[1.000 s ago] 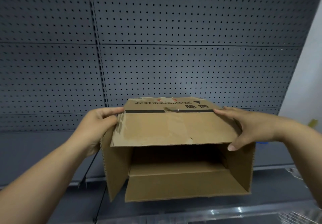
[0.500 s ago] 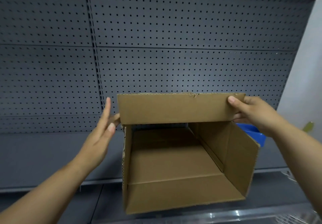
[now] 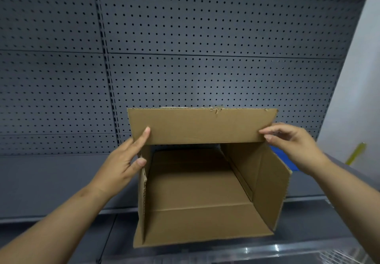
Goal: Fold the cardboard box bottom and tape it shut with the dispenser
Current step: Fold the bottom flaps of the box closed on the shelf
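The box [image 3: 197,191] is held up in front of the grey pegboard [image 3: 205,37], above the shelf [image 3: 51,181], with its open end facing the person. All four flaps are unfolded. The top flap [image 3: 201,126] stands upright along the box's upper edge; the right flap [image 3: 273,185] swings out to the side, and the bottom flap [image 3: 205,224] lies flat toward the person. The left hand [image 3: 123,161] rests at the box's upper left corner, fingers straight and together against the top flap, thumb on the left edge. The right hand [image 3: 296,140] pinches the top flap's right end between curled fingertips and thumb. Behind the box's right side, something blue [image 3: 284,156] peeks out, and a yellow strip [image 3: 355,153] lies further right.
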`<state>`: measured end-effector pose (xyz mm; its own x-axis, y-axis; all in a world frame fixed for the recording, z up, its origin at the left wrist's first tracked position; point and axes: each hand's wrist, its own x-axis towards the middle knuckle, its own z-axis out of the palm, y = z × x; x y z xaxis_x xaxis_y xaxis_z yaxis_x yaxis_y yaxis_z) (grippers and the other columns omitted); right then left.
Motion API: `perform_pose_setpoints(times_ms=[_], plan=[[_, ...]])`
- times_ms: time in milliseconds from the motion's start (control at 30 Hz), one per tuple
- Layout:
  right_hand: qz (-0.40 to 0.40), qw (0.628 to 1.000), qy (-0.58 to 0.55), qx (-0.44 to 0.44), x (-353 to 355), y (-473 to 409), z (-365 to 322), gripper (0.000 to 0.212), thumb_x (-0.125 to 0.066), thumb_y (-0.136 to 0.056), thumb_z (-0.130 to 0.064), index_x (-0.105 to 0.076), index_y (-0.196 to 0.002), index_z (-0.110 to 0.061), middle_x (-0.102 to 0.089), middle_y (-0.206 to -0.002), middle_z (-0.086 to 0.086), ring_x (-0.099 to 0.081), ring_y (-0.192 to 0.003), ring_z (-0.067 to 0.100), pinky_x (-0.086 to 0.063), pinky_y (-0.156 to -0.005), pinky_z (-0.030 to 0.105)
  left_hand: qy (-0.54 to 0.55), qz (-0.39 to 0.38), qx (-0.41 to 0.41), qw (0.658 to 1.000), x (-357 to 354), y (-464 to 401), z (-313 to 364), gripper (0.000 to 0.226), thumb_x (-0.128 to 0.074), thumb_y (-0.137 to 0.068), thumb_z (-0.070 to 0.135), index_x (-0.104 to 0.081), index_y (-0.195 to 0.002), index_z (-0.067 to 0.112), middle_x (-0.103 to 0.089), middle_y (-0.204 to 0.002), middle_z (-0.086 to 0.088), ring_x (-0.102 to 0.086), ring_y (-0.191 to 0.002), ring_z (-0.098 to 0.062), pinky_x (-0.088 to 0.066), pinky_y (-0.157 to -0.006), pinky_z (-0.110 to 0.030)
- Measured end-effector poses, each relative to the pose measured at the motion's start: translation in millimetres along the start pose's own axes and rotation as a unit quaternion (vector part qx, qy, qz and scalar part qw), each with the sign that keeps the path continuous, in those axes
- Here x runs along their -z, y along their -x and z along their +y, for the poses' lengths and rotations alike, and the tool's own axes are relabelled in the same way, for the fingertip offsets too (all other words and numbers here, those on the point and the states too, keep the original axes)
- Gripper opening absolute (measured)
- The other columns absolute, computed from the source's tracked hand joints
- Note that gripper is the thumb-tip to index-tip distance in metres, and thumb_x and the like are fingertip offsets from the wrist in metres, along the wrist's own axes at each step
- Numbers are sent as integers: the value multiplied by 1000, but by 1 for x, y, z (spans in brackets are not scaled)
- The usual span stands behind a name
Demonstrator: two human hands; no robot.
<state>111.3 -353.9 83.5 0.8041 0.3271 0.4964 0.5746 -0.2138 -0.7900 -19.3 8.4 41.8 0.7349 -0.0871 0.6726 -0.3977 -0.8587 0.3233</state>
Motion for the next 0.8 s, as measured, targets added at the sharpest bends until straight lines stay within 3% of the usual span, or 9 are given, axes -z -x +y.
perform_pose_setpoints(times_ms=[67, 200, 267, 367, 467, 567, 633, 700, 800], plan=[[-58, 998, 26, -17, 7, 4, 0, 46, -58, -87, 4, -71, -89, -40, -69, -97, -20, -61, -95, -2, -48, -84, 13, -4, -6, 9, 1000, -2, 0, -1, 89, -10, -78, 81, -5, -144, 22, -45, -93, 18, -40, -95, 20, -35, -69, -12], [-199, 976, 56, -73, 27, 3, -5, 68, -49, -83, 20, -61, -111, -40, -52, -125, -26, -48, -113, -15, -38, -95, 8, -8, -36, 21, 999, -2, -2, -7, 58, -9, -75, 83, 0, -131, 69, -44, -121, 19, -39, -106, 11, -35, -84, -10], [-270, 956, 40, -109, 38, 0, -9, 77, -42, -80, 27, -56, -119, -38, -48, -130, -27, -42, -119, -16, -37, -94, 6, -13, -56, 29, 998, 0, -3, -8, 48, -12, -78, 80, 6, -123, 76, -30, -129, 34, -28, -116, 22, -27, -93, -1], [-329, 931, 14, -160, 51, -6, -14, 80, -34, -79, 31, -51, -125, -32, -46, -134, -24, -40, -123, -12, -38, -93, 6, -32, -79, 35, 996, 4, -3, -7, 51, -21, -86, 54, 8, -121, 76, -19, -134, 32, -19, -118, 27, -13, -95, 7], [-378, 912, 97, -124, 54, -11, -16, 82, -46, -78, 28, -45, -129, -37, -40, -134, -29, -35, -118, -23, -32, -92, 0, -50, -90, 43, 994, 6, -3, -5, 75, -39, -96, 28, 11, -117, 79, -19, -139, 25, -19, -127, 12, -11, -105, -5], [-355, 923, 133, -61, 46, -11, -11, 79, -72, -70, 12, -45, -126, -37, -41, -130, -30, -38, -115, -24, -29, -93, -2, -63, -81, 49, 993, 6, -3, 0, 90, -48, -94, 19, 14, -114, 80, -18, -139, 25, -22, -127, 6, -19, -105, -14], [-307, 941, 143, -17, 37, -8, -4, 73, -81, -64, -6, -51, -120, -41, -49, -125, -30, -41, -118, -18, -28, -99, 2, -63, -75, 59, 993, 7, -2, 3, 87, -51, -92, 26, 15, -115, 79, -20, -137, 24, -32, -120, 2, -35, -90, -13], [-246, 957, 152, 24, 27, -5, 5, 64, -82, -56, -30, -56, -112, -45, -55, -118, -29, -45, -118, -12, -28, -105, 9, -75, -67, 81, 992, 5, 0, 5, 85, -53, -90, 33, 14, -120, 76, -23, -136, 23, -48, -101, -6, -40, -66, -15], [-143, 971, 171, 81, 10, -1, 18, 52, -79, -56, -35, -55, -102, -41, -59, -112, -18, -54, -111, 2, -39, -102, 21, -89, -35, 120, 988, -2, 1, 11, 80, -55, -88, 37, 10, -129, 60, -35, -141, 13, -55, -72, -16, -37, -59, -15]])
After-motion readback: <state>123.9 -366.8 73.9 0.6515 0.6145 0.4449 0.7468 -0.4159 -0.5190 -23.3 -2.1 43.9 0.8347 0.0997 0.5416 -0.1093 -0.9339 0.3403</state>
